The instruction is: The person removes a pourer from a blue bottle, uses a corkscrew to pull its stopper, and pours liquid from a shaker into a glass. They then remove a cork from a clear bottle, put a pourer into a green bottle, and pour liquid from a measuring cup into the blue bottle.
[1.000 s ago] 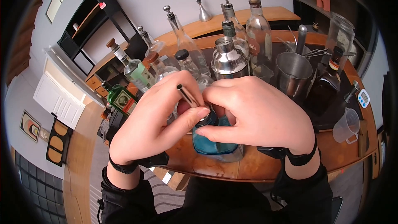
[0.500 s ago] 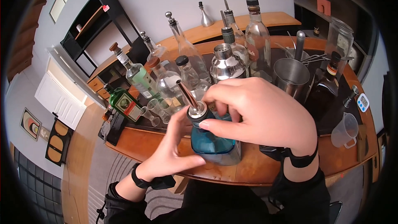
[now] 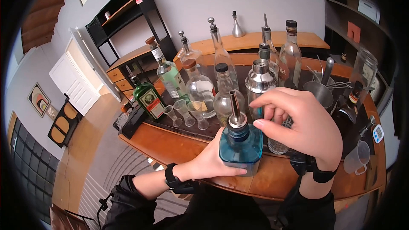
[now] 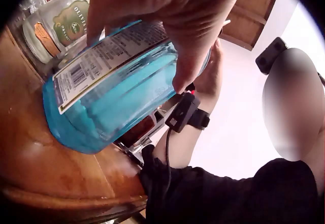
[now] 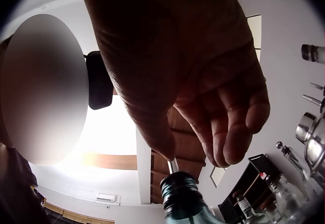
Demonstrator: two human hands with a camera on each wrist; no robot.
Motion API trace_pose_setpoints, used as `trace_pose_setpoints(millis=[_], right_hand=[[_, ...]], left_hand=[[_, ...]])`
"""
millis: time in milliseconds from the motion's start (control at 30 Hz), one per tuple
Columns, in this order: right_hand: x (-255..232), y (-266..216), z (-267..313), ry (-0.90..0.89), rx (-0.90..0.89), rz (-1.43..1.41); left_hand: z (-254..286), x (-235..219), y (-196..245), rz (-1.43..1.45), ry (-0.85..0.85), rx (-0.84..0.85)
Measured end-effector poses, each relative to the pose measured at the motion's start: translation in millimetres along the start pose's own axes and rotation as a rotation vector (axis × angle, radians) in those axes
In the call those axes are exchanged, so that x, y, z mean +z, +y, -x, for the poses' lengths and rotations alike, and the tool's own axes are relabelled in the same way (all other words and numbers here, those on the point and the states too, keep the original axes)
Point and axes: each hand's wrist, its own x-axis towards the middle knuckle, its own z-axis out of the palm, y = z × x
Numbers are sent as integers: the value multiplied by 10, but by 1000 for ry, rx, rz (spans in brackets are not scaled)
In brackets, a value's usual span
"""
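Note:
My left hand (image 3: 206,160) grips a square blue bottle (image 3: 241,147) around its side, thumb across the front. The bottle stands upright near the table's front edge. In its mouth sits a metal pour spout (image 3: 235,110) with a dark collar. The left wrist view shows the blue bottle's (image 4: 127,97) printed label under the left hand (image 4: 172,5). Just right of the spout hovers my right hand (image 3: 300,123), fingers loosely bent and holding nothing. From the right wrist, this hand (image 5: 188,76) appears above the dark bottle neck (image 5: 181,196).
Behind the blue bottle stand a metal shaker (image 3: 260,79), several clear bottles, a green bottle (image 3: 149,99) and small glasses (image 3: 187,117). A cut-glass tumbler (image 3: 277,145) is under my right hand. A plastic jug (image 3: 357,157) and a blue-white timer (image 3: 378,133) lie to the right.
Both hands were at the bottle's neck and spout. The left let go, moved down and took the bottle's body. The right has come off the neck. The head view has shifted.

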Motion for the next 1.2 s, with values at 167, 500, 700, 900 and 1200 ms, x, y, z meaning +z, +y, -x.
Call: trace_pose_setpoints(millis=[167,500,700,900,1200], right_hand=[[-80,-40,38,66,-10,-13],[-28,12,-16,64,-17,-2],[28,54,-63,52,-23,-11],[39,46,-77,35,-8,18],[15,55,-70,37,-15,37]], left_hand=[[482,-322,171,-37,268,28],[1587,-1484,71,-1054,938,-88],[1809,-1716,-100,-1471,870,-229],[1844,-1847,-198,-1628,829,-248],[1709,-1959,-141,-1741,743,-309]])
